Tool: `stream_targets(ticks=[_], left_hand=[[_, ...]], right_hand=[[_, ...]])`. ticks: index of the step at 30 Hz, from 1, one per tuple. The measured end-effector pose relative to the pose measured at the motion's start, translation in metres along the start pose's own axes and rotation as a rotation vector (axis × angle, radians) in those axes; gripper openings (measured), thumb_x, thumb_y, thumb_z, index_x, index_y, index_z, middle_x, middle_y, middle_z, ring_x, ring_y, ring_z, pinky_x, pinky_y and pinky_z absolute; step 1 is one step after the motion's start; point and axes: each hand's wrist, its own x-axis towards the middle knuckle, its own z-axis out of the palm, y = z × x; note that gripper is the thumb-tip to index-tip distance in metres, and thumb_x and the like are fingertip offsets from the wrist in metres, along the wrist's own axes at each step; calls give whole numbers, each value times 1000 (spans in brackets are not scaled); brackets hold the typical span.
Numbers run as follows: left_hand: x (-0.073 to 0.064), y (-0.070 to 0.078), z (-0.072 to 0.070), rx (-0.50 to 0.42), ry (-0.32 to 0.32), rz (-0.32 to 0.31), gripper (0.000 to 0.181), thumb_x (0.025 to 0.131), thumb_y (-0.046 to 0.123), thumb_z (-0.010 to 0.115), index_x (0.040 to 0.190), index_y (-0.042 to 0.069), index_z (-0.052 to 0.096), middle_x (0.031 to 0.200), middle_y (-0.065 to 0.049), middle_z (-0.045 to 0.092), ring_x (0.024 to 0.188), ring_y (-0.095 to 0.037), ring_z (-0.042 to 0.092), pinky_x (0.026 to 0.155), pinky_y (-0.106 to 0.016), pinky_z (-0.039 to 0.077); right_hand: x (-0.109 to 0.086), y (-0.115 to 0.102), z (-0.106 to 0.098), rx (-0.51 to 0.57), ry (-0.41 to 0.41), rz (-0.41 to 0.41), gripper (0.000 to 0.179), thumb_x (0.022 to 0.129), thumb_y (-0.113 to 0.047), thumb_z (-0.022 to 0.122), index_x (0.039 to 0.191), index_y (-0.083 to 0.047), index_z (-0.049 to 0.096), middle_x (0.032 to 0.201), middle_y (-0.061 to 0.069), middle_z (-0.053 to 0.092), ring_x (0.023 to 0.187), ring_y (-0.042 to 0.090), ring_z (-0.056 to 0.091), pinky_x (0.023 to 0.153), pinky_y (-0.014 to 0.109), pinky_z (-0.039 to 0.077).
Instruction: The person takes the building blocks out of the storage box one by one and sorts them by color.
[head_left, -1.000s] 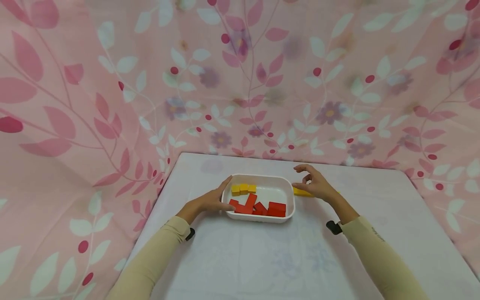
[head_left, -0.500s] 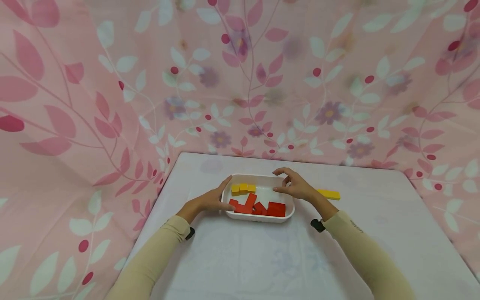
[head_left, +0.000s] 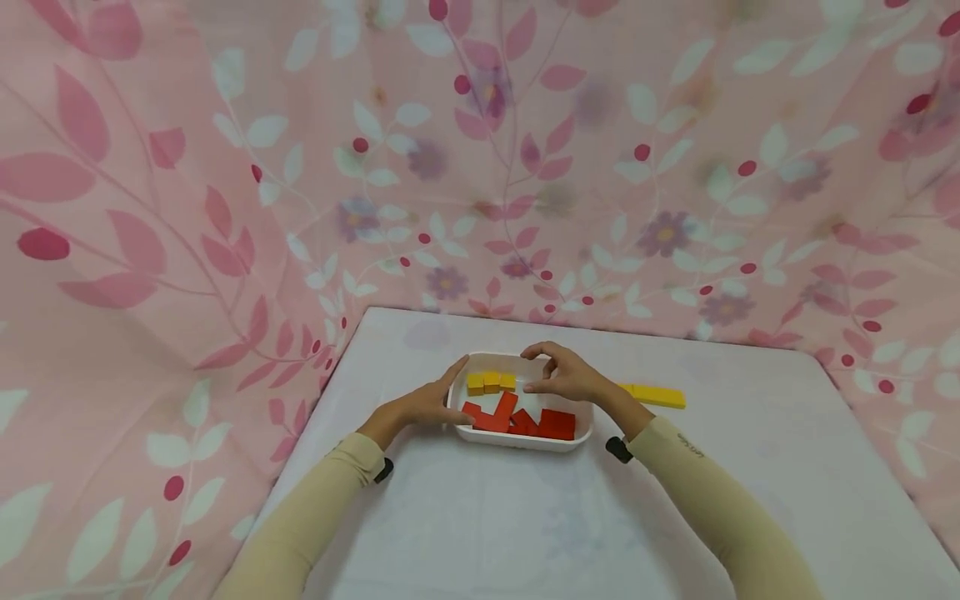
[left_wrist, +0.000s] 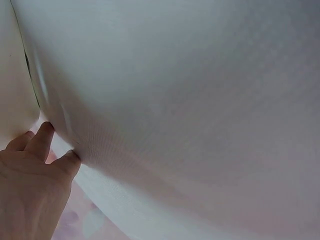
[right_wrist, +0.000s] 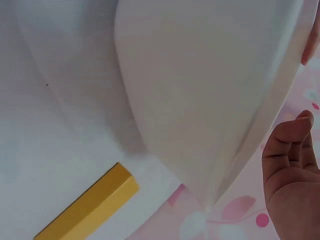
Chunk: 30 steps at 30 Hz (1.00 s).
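Note:
A shallow white plastic tray [head_left: 525, 444] sits on the white cloth. My left hand [head_left: 416, 408] holds its left end, thumb over the near rim and fingers along the far-left corner. Three small yellow cubes [head_left: 491, 382] stand in a row near the tray's far wall. Along the near side lie several red blocks [head_left: 557, 424], with an angled red piece [head_left: 495, 418] at their left. Over the tray's right half hovers my right hand [head_left: 576, 379], thumb and forefinger curved and apart, nothing seen between them. In the right wrist view, that hand [right_wrist: 292, 185] appears beyond the tray's outer wall [right_wrist: 200, 75].
Right of the tray, a yellow bar-shaped block [head_left: 660, 397] lies on the cloth, partly behind my right forearm. The white-covered table [head_left: 787, 467] extends to the right and front. Pink floral fabric [head_left: 525, 167] hangs behind and at the sides.
My right hand has moved left from above the yellow bar to over the tray, uncovering the bar's right part. The left hand stays on the tray. The head view has shifted slightly.

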Motion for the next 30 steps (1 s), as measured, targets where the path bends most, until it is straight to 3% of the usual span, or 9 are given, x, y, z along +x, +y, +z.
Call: stream_targets(ticks=[7, 17, 20, 26, 30], left_hand=[[0, 1, 4, 11, -17, 3, 117, 74, 60, 78, 155, 48, -4, 166, -5, 14, 146, -35, 30, 115, -62, 26], [1, 1, -3, 38, -7, 17, 115, 75, 60, 77, 154, 49, -5, 166, -7, 15, 146, -35, 30, 116, -61, 25], [1, 1, -5, 38, -12, 23, 115, 75, 61, 77, 154, 50, -6, 166, -6, 14, 147, -35, 29, 117, -61, 24], [1, -2, -2, 22, -15, 19, 114, 76, 58, 78, 154, 50, -5, 166, -7, 14, 147, -35, 29, 116, -62, 25], [0, -1, -1, 19, -9, 16, 114, 76, 58, 78, 153, 52, -5, 166, -7, 15, 147, -34, 29, 116, -61, 26]], right_hand=[[5, -8, 9, -26, -97, -5, 62, 84, -27, 80, 136, -8, 53, 139, 18, 51, 81, 20, 55, 70, 26, 54], [29, -17, 10, -80, -121, -71, 59, 86, -25, 78, 136, -5, 56, 136, 17, 57, 80, 20, 55, 70, 27, 54], [34, -20, 14, -99, -136, -60, 58, 86, -24, 78, 136, -5, 57, 136, 16, 58, 83, 20, 55, 72, 27, 53], [40, -32, 17, -153, -244, -14, 65, 85, -32, 79, 139, -8, 54, 139, 13, 55, 88, 20, 55, 77, 27, 53], [45, -40, 16, -168, -243, -42, 62, 84, -28, 80, 137, -7, 56, 139, 12, 56, 87, 21, 57, 76, 27, 54]])
